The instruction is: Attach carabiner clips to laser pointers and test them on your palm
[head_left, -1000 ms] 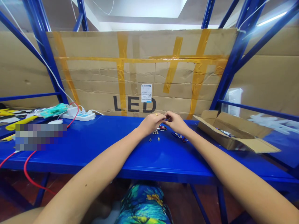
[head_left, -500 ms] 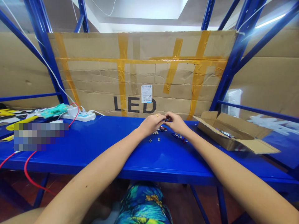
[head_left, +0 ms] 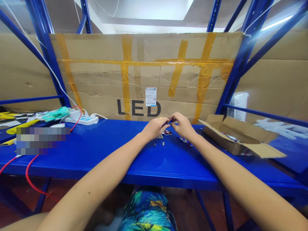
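The small blue piece [head_left: 170, 122] sits between your fingertips, just above the far half of the table [head_left: 108, 147]; your fingers hide most of it, so its exact shape cannot be told. Your left hand [head_left: 155, 128] and right hand [head_left: 182, 125] both have their grip drawn in to a narrow pinch on it, from opposite sides. For work this fine, let one hand steady the piece and the other make small, light turns, with the fingertips parted enough for you to see the contact. Work directly over the cluster of small metal pieces [head_left: 160, 136], so anything dropped lands near. The red and silver pieces [head_left: 167, 132] lie just beyond it, the blue and red clips [head_left: 184, 141] below your right wrist, and the open cardboard box [head_left: 218, 136] farther right.
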Action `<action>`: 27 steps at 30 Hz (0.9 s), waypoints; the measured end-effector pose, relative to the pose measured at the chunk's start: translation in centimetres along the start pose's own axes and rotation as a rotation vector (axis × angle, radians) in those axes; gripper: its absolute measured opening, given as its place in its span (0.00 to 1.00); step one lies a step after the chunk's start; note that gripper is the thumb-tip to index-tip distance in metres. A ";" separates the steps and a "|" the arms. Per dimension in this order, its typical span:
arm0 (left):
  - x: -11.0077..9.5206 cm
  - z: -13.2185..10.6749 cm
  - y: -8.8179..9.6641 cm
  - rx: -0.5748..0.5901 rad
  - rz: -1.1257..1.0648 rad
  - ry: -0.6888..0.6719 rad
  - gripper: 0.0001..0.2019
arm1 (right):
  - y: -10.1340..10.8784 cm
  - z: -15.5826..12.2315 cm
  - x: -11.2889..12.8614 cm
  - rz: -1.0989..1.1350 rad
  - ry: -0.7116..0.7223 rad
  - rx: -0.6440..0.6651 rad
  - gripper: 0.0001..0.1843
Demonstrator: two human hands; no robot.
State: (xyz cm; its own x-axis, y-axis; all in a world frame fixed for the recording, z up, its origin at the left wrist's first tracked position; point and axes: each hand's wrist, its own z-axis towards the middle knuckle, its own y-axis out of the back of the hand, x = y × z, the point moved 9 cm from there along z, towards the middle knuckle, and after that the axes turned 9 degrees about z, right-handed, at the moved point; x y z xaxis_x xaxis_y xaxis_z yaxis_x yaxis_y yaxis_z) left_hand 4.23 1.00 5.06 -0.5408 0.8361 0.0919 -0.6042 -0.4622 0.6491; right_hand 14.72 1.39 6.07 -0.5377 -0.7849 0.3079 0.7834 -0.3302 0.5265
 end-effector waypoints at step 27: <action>-1.7 -0.4 -0.8 0.126 0.369 -0.019 0.18 | -0.4 -0.5 -3.6 0.275 -0.291 -0.091 0.06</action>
State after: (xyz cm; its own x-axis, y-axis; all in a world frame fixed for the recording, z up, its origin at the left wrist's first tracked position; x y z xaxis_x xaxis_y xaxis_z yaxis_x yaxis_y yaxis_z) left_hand 5.40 -0.17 4.04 -0.6970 0.6262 0.3494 -0.2941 -0.6940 0.6571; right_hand 16.51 4.04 4.36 -0.3600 -0.6732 0.6459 0.9276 -0.1840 0.3253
